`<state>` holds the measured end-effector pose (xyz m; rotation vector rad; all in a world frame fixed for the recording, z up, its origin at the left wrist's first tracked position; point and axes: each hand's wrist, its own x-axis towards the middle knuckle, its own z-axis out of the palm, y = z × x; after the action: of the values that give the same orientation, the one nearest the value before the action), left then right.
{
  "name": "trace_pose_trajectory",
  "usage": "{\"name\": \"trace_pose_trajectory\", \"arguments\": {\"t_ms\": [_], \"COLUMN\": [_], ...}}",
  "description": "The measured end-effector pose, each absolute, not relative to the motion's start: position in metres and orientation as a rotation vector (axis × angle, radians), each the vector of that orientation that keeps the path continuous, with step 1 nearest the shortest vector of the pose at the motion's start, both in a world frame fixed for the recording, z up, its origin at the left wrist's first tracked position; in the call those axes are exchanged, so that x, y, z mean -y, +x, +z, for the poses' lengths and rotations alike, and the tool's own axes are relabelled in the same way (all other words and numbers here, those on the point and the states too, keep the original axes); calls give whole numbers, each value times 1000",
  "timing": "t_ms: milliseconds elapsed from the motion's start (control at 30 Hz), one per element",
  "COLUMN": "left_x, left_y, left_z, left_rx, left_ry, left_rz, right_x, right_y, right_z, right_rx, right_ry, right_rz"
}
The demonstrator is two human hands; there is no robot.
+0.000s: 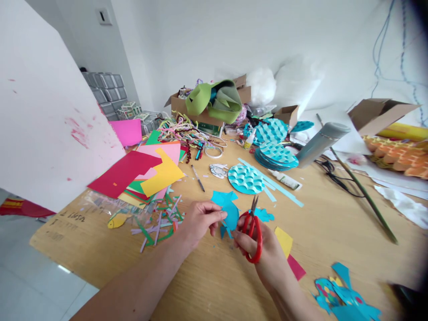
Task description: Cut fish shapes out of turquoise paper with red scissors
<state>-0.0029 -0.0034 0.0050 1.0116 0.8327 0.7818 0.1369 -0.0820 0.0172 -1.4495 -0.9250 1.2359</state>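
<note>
My left hand (204, 217) pinches a blue paper cutout (230, 215) by its left side, above the table. In my right hand (264, 243) are red-handled scissors (254, 227), their blades pointing away from me and nearly closed. The right fingertips also touch the lower edge of the blue cutout. Behind it lies another blue paper piece (223, 196), and a blue scrap (264, 215) rests just past the scissors. A round blue woven-paper disc (245, 179) and a white paper fish drawing (218, 170) lie farther back.
Coloured paper sheets (129, 173) and thin paper strips (158, 225) cover the left side. A grey bottle (323, 143) stands at right, near a long green stick (368, 196). Blue cut pieces (347, 294) lie at lower right. A full cardboard box (182, 104) is at the back.
</note>
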Motion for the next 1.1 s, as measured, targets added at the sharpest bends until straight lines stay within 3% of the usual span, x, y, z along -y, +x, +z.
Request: {"name": "trace_pose_trajectory", "arguments": {"t_ms": [867, 1100], "left_x": [-9, -9], "left_y": [-9, -10], "left_z": [4, 5], "left_rx": [-1012, -1004], "left_ry": [881, 860], "left_rz": [911, 980], "right_x": [80, 79], "right_y": [132, 132], "right_z": [4, 9], "right_rx": [1223, 1081], "right_ry": [-1548, -1551], "right_rz": [1157, 1189]}}
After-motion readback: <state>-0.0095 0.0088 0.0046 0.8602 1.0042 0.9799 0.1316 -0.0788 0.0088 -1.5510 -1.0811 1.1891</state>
